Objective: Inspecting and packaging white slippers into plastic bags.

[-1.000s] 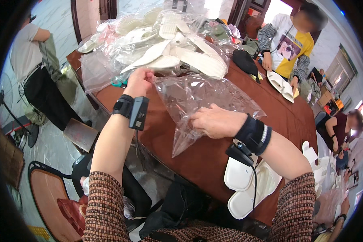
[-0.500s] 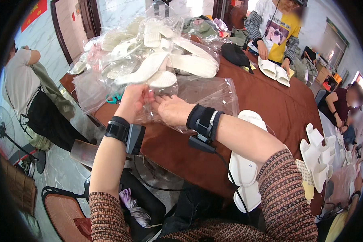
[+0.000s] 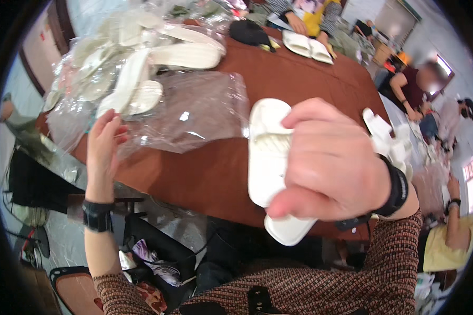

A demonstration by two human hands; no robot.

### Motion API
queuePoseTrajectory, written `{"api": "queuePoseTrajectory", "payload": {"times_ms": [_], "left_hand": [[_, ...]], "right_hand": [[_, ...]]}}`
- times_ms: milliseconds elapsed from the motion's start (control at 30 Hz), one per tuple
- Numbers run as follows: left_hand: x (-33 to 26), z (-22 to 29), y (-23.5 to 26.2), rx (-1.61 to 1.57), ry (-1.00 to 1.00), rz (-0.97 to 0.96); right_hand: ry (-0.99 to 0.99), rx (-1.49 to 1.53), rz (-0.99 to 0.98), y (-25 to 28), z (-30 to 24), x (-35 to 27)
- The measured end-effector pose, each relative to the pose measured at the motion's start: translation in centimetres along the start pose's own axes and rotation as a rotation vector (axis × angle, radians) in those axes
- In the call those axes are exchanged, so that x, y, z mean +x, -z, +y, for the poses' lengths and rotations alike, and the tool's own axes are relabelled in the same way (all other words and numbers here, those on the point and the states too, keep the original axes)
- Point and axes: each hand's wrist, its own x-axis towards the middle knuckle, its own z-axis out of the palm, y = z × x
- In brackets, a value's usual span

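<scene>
A black-framed chair (image 3: pixel 74 292) stands at lower left.

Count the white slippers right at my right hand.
2 visible: one slipper left of your right hand, partly covered by it; another slipper just below the hand in the picture. The hand may hide more.

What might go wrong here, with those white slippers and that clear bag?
The lower white slipper reaches the near edge of the brown table in this view, so the right hand might knock it off. The wrinkled clear bag lies flat near the left hand; it could slip or crumple. The heaped slippers might slide.
</scene>
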Motion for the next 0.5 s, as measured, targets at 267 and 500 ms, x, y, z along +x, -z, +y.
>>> {"api": "queuePoseTrajectory", "payload": {"times_ms": [267, 500], "left_hand": [[-9.5, 0.2, -11.8, 0.462, -0.486, -0.524], [-15.9, -2.3, -17.3, 0.73, -0.575, -0.818]], "right_hand": [[-0.777, -0.387, 0.212, 3.6, -14.2, -4.7], [-0.731, -0.256, 0.135, 2.8, -14.2, -12.4]]}}
